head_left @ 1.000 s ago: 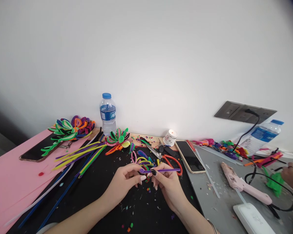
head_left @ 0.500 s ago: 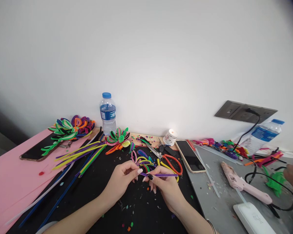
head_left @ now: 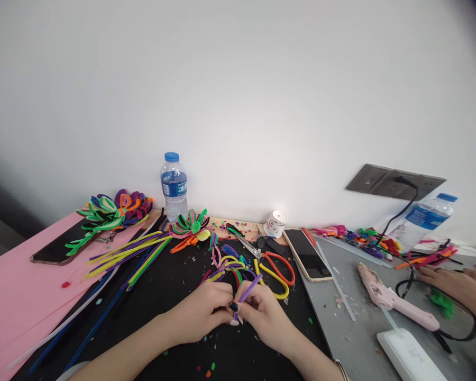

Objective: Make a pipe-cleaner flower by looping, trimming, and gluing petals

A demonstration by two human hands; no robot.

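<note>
A purple pipe cleaner (head_left: 250, 289) is pinched in both hands over the black mat. My left hand (head_left: 206, 309) has its thumb and fingertips closed on the lower end. My right hand (head_left: 261, 313) grips it just beside, and a free length sticks up toward the upper right. Right beyond my fingers lie several bent pipe cleaner pieces (head_left: 226, 264) in purple, yellow, green and pink. Scissors (head_left: 275, 267) with red and yellow handles rest to their right. A pipe cleaner flower (head_left: 193, 227) in green and pink lies farther back.
Loose pipe cleaners (head_left: 130, 254) and a phone (head_left: 59, 246) are at left. A water bottle (head_left: 174, 188) stands by the wall. To the right are another phone (head_left: 307, 254), a paper cup (head_left: 275, 224), a corded pink glue gun (head_left: 400, 301) and another person's hands (head_left: 456, 286).
Both hands have drawn closer together and lower. The purple pipe cleaner, level before, now slants upward. At right, the other person's hands have come farther into view.
</note>
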